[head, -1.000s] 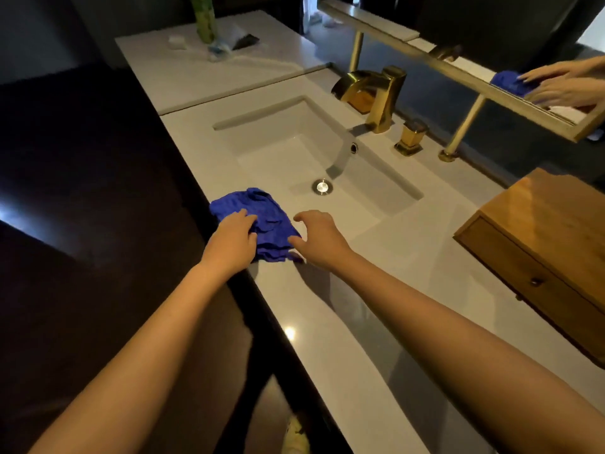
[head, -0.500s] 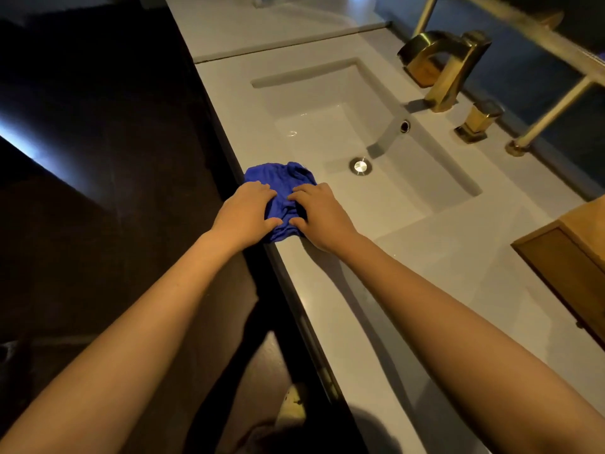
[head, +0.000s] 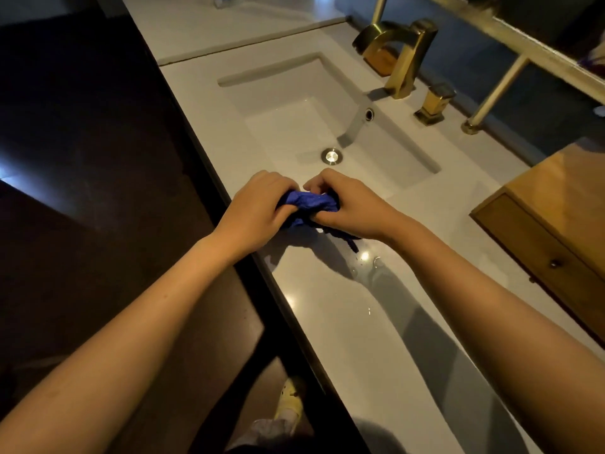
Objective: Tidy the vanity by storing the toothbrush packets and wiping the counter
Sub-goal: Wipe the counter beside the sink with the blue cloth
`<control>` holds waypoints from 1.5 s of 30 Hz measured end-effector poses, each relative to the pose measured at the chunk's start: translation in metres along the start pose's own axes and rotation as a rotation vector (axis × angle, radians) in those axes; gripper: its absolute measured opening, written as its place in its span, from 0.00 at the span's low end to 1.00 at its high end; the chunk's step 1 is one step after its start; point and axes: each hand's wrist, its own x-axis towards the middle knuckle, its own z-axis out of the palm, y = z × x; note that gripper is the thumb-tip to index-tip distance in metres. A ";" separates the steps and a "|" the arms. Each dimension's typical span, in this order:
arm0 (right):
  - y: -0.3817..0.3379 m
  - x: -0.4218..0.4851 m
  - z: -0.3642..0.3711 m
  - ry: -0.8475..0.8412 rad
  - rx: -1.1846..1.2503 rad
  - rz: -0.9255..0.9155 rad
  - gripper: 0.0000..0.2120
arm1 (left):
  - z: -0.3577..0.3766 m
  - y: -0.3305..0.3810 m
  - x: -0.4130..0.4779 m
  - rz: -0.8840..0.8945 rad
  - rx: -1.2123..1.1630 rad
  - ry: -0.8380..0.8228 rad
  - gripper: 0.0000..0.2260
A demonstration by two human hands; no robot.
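At mid-frame, your left hand (head: pixel 258 208) and right hand (head: pixel 350 204) both clench the bunched blue cloth (head: pixel 309 202) above the counter (head: pixel 343 322) edge. Squeeze harder and water may drip onto the counter; a tail dangling beneath could smear it.

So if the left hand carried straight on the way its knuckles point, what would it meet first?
The left hand, gripping the blue cloth, points at the sink basin. Probably it would cross the near rim and reach the drain; depth is uncertain.
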 end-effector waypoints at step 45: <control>0.162 -0.176 -0.026 0.241 -0.463 0.354 0.26 | 0.102 0.025 -0.043 -0.383 0.355 -0.113 0.27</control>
